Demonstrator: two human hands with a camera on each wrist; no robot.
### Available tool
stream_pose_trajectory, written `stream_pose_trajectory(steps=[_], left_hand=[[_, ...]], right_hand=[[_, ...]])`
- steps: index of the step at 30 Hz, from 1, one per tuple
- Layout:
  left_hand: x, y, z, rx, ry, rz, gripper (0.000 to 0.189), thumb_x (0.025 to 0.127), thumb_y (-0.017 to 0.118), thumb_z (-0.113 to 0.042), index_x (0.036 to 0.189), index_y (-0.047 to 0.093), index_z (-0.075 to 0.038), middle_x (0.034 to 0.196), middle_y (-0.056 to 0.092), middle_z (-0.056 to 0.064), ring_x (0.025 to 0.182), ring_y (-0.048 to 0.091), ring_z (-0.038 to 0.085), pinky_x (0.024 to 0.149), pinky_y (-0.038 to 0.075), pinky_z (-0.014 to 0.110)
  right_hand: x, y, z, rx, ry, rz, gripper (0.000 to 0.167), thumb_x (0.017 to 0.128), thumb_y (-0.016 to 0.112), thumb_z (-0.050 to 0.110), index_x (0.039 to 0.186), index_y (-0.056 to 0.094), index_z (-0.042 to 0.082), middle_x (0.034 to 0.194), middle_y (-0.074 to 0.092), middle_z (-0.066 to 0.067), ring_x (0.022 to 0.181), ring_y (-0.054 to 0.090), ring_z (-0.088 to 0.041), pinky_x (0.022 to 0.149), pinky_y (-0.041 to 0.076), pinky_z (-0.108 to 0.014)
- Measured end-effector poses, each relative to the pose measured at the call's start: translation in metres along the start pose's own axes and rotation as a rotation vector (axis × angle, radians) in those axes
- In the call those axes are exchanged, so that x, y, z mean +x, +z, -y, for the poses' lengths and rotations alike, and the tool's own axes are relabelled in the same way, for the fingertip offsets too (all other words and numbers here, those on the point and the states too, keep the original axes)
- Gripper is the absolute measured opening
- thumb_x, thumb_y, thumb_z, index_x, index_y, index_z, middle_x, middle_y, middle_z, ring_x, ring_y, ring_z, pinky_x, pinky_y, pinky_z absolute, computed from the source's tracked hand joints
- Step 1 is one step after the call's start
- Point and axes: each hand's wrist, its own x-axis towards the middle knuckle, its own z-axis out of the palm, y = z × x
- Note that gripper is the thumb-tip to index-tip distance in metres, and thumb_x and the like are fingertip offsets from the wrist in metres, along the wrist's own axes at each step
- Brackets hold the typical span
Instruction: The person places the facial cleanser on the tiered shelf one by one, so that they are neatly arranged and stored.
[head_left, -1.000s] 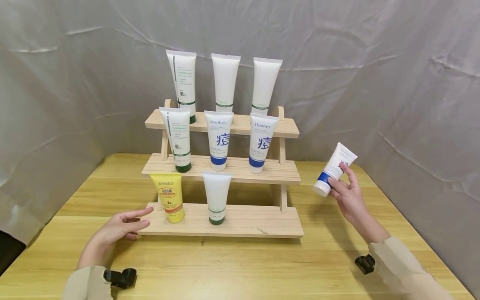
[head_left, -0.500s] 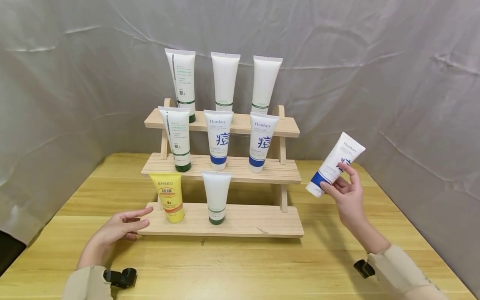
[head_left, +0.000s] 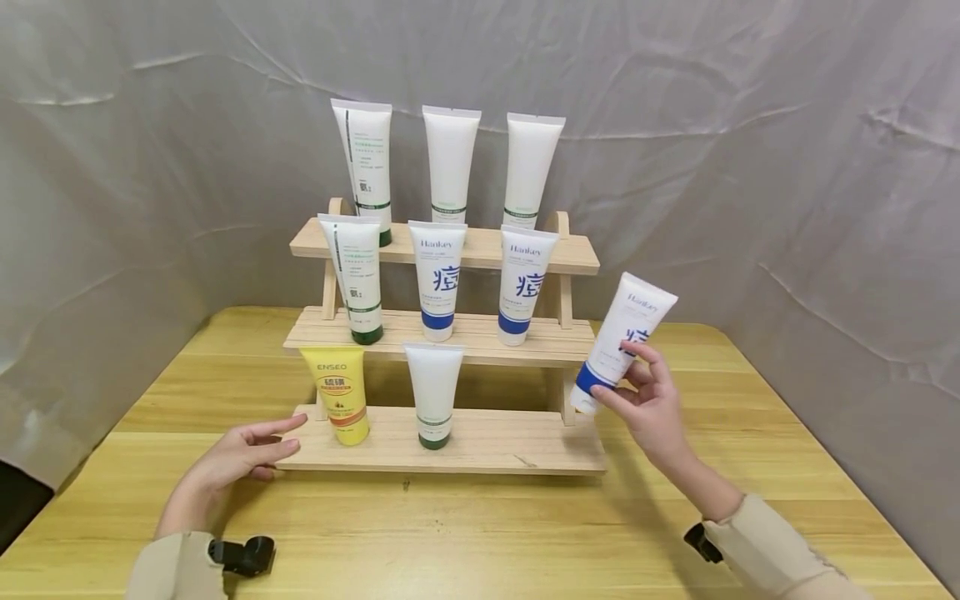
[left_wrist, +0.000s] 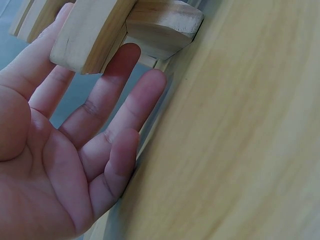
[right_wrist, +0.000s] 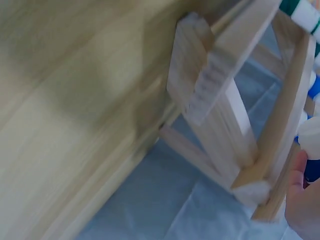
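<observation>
My right hand [head_left: 654, 408] grips a white Hankey squeeze tube [head_left: 617, 346] with a blue band, thumb on one side and fingers on the other. The tube tilts, cap down to the left, near the right end of the bottom shelf [head_left: 517, 446]. Only its cap end [right_wrist: 311, 137] shows in the right wrist view, at the edge. My left hand [head_left: 228, 457] touches the left end of the wooden display rack [left_wrist: 92, 37], fingers mostly extended. On the bottom shelf stand a yellow ENSEO tube [head_left: 341, 396] and a white tube with green cap [head_left: 433, 392].
Two white Hankey tubes [head_left: 437, 279] and a green-capped tube [head_left: 356, 275] stand on the middle shelf. Three white tubes [head_left: 450, 158] with green bands fill the top shelf. The rack stands on a wooden table [head_left: 450, 533] before a grey cloth backdrop [head_left: 675, 125].
My right hand has carried the Hankey tube left toward the rack, first lifting it slightly, and the tube has turned more upright. My left hand has stayed at the rack's end.
</observation>
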Motion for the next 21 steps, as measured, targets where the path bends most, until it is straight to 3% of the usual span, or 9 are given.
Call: stream_pose_trajectory(steps=[7,12,17,21], left_hand=[[0.0,0.001,-0.001,0.004,0.003,-0.005,0.027,0.083,0.064,-0.022,0.101,0.064,-0.042,0.131,0.042,0.01,0.084,0.053,0.009,0.067,0.047,0.031],[0.0,0.001,-0.002,0.01,0.004,-0.007,0.027,0.083,0.064,-0.023,0.102,0.064,-0.042,0.127,0.046,0.009,0.082,0.052,0.01,0.067,0.046,0.032],[-0.001,0.001,-0.003,0.023,-0.001,-0.006,0.026,0.083,0.064,-0.024,0.104,0.064,-0.041,0.125,0.047,0.01,0.082,0.051,0.011,0.067,0.046,0.032],[-0.001,0.002,-0.002,0.032,0.003,-0.007,0.028,0.084,0.064,-0.024,0.108,0.063,-0.037,0.131,0.04,0.019,0.083,0.052,0.011,0.068,0.047,0.033]], right_hand=[[-0.007,0.02,-0.008,-0.1,-0.029,0.077,0.056,0.065,0.059,-0.029,0.114,0.039,-0.011,0.097,0.06,0.0,0.087,0.057,-0.011,0.065,0.05,-0.021],[-0.01,0.034,-0.012,-0.164,0.007,0.11,0.054,0.065,0.062,-0.025,0.112,0.042,-0.009,0.104,0.057,-0.003,0.089,0.056,-0.011,0.063,0.05,-0.024],[-0.014,0.047,-0.019,-0.196,0.052,0.165,0.052,0.065,0.066,-0.021,0.109,0.045,-0.005,0.111,0.053,-0.015,0.092,0.055,-0.013,0.063,0.051,-0.026],[-0.017,0.054,-0.026,-0.22,0.058,0.214,0.05,0.066,0.068,-0.018,0.108,0.046,-0.002,0.113,0.049,-0.025,0.093,0.055,-0.027,0.064,0.052,-0.03]])
